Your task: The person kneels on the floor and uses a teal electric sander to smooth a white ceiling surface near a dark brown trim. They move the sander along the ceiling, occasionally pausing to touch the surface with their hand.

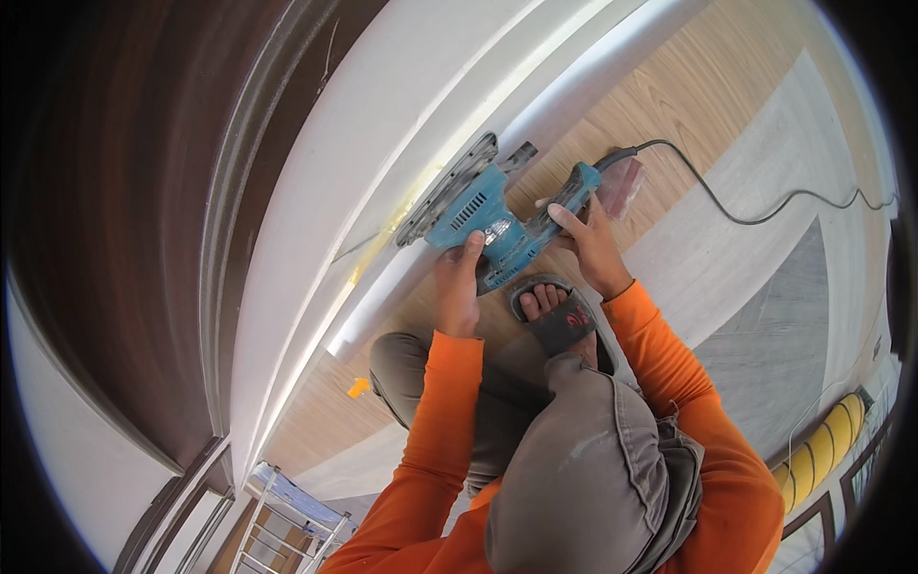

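Note:
A teal electric finishing sander (495,222) is held in both hands, its flat pad (452,190) turned to the white wall panel (387,143). My left hand (459,287) grips the front of the body, with the thumb on top. Around the rear handle, close to where the cord leaves it, my right hand (584,240) is closed. A yellowish filler strip (394,215) runs along the panel by the pad. Whether the pad touches the panel cannot be made out. A reddish-brown flat piece (624,188) lies on the floor behind the handle.
The black power cord (724,208) trails right across the wood-look floor (667,93). My sandalled foot (549,305) is just below the sander. A small orange arrow-shaped piece (358,387) lies left of my knee. A metal scaffold (287,524) and a yellow ribbed duct (825,448) stand farther off.

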A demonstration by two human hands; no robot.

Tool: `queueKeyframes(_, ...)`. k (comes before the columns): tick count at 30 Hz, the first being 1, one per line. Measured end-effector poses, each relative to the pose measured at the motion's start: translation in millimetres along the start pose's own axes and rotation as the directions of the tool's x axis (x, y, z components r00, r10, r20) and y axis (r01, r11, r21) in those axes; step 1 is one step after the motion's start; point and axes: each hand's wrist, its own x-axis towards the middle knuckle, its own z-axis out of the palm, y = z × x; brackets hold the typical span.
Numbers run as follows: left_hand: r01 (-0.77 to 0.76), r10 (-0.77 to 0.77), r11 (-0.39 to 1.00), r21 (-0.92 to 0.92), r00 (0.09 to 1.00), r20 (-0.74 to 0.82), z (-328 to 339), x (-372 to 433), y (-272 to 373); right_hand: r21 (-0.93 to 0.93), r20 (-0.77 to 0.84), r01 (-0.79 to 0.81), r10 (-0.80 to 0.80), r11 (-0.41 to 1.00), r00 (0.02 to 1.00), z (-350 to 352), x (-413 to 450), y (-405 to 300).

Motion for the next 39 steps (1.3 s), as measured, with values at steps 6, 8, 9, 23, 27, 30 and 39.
queueKeyframes(6, 0.030, -0.029, 0.999, -0.021, 0.999, 0.038, -0.2, 16.9, -16.3, 0.012, -0.027, 0.093, -0.092, 0.996, 0.995, -6.6, 15.3, 17.4)
queueKeyframes(8, 0.030, -0.028, 0.999, -0.034, 0.998, 0.051, 3.3, 19.7, -17.7, -0.005, -0.038, 0.097, -0.097, 0.995, 0.995, -11.8, 19.9, 22.3)
queueKeyframes(9, 0.012, -0.011, 1.000, -0.025, 0.999, 0.047, 3.4, 21.2, -18.6, -0.010, -0.040, 0.100, -0.101, 0.995, 0.994, -12.2, 21.1, 23.7)
queueKeyframes(23, -0.010, 0.013, 0.994, -0.106, 1.000, 0.025, -16.6, -30.2, 23.6, 0.020, 0.175, 0.140, -0.141, 0.990, 0.974, 6.3, -17.9, -8.7)
queueKeyframes(27, -0.008, 0.014, 0.997, -0.077, 0.997, 0.074, -16.2, -24.8, 17.3, 0.068, 0.141, 0.099, -0.108, 0.993, 0.984, 6.8, -18.6, -6.2)
queueKeyframes(30, -0.032, 0.040, 0.990, -0.140, 0.998, 0.057, -2.6, -16.2, 12.5, 0.088, 0.117, 0.089, -0.099, 0.992, 0.988, 9.1, -15.2, -11.3)
queueKeyframes(39, -0.019, 0.048, 0.987, -0.163, 0.983, 0.175, 56.3, 0.7, 34.3, 0.143, -0.011, 0.193, -0.193, 0.971, 0.981, -10.7, 8.9, -39.9)
